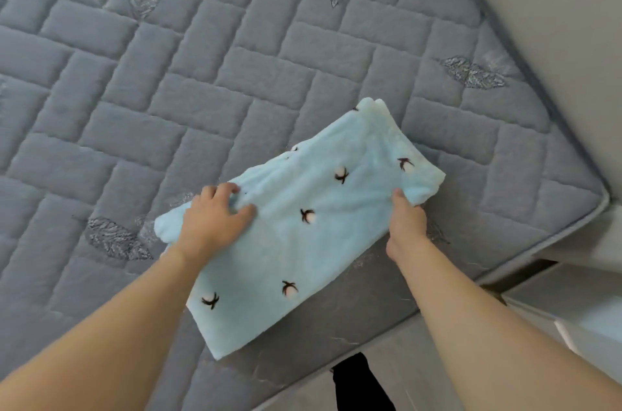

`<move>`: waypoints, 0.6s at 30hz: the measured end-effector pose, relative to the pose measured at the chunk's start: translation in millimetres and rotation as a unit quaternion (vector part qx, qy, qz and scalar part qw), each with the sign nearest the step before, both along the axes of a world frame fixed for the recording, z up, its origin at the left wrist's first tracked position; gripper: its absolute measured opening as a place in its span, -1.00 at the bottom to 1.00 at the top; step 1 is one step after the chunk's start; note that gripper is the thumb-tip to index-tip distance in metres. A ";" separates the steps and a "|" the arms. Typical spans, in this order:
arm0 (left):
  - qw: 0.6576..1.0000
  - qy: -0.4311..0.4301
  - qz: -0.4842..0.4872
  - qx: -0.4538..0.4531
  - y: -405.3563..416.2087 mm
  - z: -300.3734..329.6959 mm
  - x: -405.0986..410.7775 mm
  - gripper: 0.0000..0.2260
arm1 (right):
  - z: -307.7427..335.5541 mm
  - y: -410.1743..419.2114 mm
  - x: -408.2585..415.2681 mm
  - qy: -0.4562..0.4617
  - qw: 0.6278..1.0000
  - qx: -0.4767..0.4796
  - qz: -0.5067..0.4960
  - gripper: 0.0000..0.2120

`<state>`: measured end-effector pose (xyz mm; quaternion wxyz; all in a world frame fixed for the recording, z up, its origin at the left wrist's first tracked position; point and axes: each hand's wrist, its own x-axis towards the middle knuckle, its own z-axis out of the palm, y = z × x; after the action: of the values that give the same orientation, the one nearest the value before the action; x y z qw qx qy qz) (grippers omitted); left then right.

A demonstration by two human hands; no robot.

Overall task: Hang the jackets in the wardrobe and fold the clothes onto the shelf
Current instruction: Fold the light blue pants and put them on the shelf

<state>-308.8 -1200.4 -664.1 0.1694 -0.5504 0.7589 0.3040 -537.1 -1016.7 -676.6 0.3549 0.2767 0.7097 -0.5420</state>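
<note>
**Blue cloth held near the bed's corner**

The big grey bed (208, 80) fills most of the view, with lots of bare room to the left and far side. Its near edge runs along the floor (414, 363), and its corner sits at the right by the wall (555, 6). The light blue cloth (303, 242) lies near that corner, partly past the near edge. The left hand (215, 218) grips the cloth's left side. The right hand (405, 222) pinches its right side.
</note>
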 end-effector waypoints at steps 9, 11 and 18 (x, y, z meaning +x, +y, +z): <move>0.986 0.022 -0.160 -0.041 -12.2 12.3 83.7 -0.37 | 7.9 -14.5 169.7 -0.160 0.987 0.011 0.015 -0.63; 0.992 0.019 -0.121 0.005 -22.7 16.4 92.6 -0.45 | 9.6 -15.1 203.7 -0.213 0.977 -0.008 0.013 -0.69; 0.975 0.121 -0.158 -0.100 -29.2 20.3 117.4 -0.76 | 3.4 -12.3 250.0 -0.239 0.966 -0.080 -0.056 -0.65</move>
<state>-191.3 -1229.6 -643.8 0.0666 -0.3972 0.8776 0.2601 -287.1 -1029.0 -673.2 0.5045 0.4084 0.5417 -0.5340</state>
